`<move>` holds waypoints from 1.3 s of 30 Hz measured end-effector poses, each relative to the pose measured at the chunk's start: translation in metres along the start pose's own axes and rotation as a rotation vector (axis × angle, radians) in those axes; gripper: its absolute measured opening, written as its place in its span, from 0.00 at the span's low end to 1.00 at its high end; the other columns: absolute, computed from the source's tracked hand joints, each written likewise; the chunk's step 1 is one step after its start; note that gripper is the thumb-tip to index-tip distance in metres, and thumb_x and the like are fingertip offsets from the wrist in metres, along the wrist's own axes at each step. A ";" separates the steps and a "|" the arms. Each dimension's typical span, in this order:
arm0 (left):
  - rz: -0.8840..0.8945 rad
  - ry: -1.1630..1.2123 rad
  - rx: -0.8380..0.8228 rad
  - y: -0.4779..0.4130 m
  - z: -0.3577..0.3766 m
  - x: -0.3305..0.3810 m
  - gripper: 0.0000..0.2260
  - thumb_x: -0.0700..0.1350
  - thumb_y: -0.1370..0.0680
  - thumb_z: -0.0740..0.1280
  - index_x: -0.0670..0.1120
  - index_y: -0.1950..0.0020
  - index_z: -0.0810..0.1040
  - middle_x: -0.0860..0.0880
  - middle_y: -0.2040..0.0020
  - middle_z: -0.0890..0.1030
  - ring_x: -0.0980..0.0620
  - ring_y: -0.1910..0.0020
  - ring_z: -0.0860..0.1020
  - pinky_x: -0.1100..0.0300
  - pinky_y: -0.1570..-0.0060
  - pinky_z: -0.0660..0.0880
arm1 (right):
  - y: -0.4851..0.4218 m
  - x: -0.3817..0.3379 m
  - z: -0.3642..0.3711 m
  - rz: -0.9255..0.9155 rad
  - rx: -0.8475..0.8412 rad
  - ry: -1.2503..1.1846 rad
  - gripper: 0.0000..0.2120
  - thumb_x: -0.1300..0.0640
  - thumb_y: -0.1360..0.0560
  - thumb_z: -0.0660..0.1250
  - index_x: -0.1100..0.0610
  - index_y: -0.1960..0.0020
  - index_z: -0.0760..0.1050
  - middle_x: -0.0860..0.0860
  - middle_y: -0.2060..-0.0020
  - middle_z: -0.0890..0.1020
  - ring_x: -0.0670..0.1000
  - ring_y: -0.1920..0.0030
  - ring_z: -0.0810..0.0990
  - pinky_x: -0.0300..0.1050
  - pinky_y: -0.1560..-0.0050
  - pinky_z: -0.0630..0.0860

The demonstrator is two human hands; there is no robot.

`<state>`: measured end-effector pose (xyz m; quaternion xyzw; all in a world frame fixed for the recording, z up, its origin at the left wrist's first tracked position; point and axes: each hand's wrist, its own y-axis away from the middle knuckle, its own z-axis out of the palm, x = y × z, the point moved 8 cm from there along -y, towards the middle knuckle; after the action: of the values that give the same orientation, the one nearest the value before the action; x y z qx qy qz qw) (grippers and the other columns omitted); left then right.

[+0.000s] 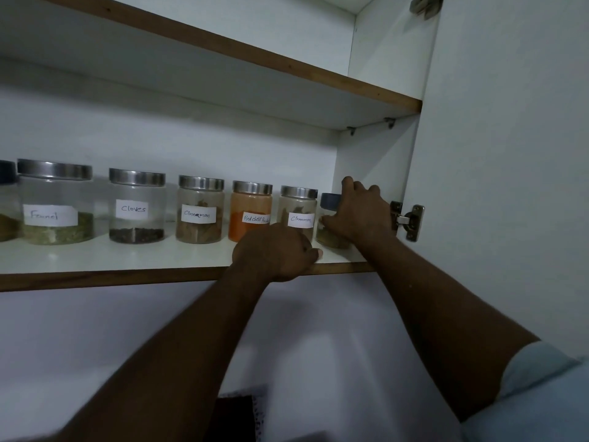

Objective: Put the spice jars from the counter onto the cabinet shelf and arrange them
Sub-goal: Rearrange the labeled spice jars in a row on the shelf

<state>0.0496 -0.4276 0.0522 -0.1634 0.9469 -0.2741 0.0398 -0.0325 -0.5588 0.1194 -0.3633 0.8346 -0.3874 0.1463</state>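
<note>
Along the cabinet shelf [127,260] we read a row of clear, steel-lidded jars standing upright: the Fennel jar [55,202], the Cloves jar [137,207], a Cinnamon jar [200,212], the Red chilli jar [250,212] and a second Cinnamon jar [298,207]. Each is only part full, so we judge them light for their size, yet hard, smooth-walled and likely to break if knocked off the front edge. Before that last jar the left hand [277,253] rests on the shelf near its edge, fingers curled into a loose fist with nothing visible in them. Furthest right, close to the side wall [366,154], the right hand [360,212] wraps the dark-lidded jar [330,199], thumb across its front, fingers over the far side. We would hold such a jar round the body below the lid, since the glossy wall may slip. Glass or plastic we cannot tell.
</note>
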 end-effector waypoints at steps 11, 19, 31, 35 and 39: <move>-0.010 -0.009 -0.014 0.002 0.000 -0.006 0.23 0.65 0.19 0.54 0.55 0.46 0.85 0.51 0.53 0.84 0.55 0.61 0.75 0.59 0.64 0.69 | -0.017 -0.004 -0.001 -0.043 -0.070 -0.058 0.37 0.29 0.31 0.69 0.57 0.37 0.72 0.56 0.46 0.78 0.57 0.48 0.78 0.47 0.55 0.72; 0.061 -0.054 0.030 0.002 -0.005 0.005 0.24 0.63 0.17 0.50 0.55 0.47 0.84 0.51 0.52 0.83 0.51 0.55 0.79 0.54 0.56 0.76 | -0.024 0.011 0.001 -0.028 -0.273 -0.247 0.22 0.49 0.29 0.74 0.56 0.41 0.72 0.56 0.49 0.81 0.53 0.52 0.76 0.46 0.59 0.73; 0.085 -0.170 -0.104 0.003 0.012 0.005 0.47 0.84 0.34 0.42 0.60 0.26 0.70 0.50 0.27 0.74 0.47 0.31 0.73 0.47 0.39 0.74 | -0.034 0.005 0.011 -0.106 -0.379 -0.330 0.17 0.56 0.27 0.70 0.53 0.41 0.69 0.54 0.50 0.79 0.50 0.55 0.77 0.45 0.61 0.74; 0.154 -0.230 -0.139 0.001 0.015 0.009 0.49 0.84 0.35 0.44 0.60 0.21 0.62 0.52 0.22 0.67 0.45 0.26 0.68 0.43 0.33 0.70 | -0.043 0.004 0.005 -0.142 -0.381 -0.308 0.19 0.50 0.29 0.77 0.51 0.45 0.71 0.51 0.51 0.79 0.50 0.54 0.77 0.43 0.62 0.72; 0.133 -0.262 -0.163 -0.004 0.021 0.011 0.42 0.81 0.31 0.47 0.59 0.25 0.67 0.48 0.26 0.73 0.44 0.30 0.72 0.44 0.37 0.73 | -0.041 0.011 0.012 -0.161 -0.376 -0.285 0.21 0.53 0.28 0.76 0.53 0.39 0.72 0.54 0.45 0.80 0.53 0.49 0.78 0.44 0.58 0.74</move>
<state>0.0438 -0.4456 0.0367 -0.1373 0.9614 -0.1694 0.1676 -0.0142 -0.5908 0.1427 -0.5006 0.8313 -0.1804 0.1609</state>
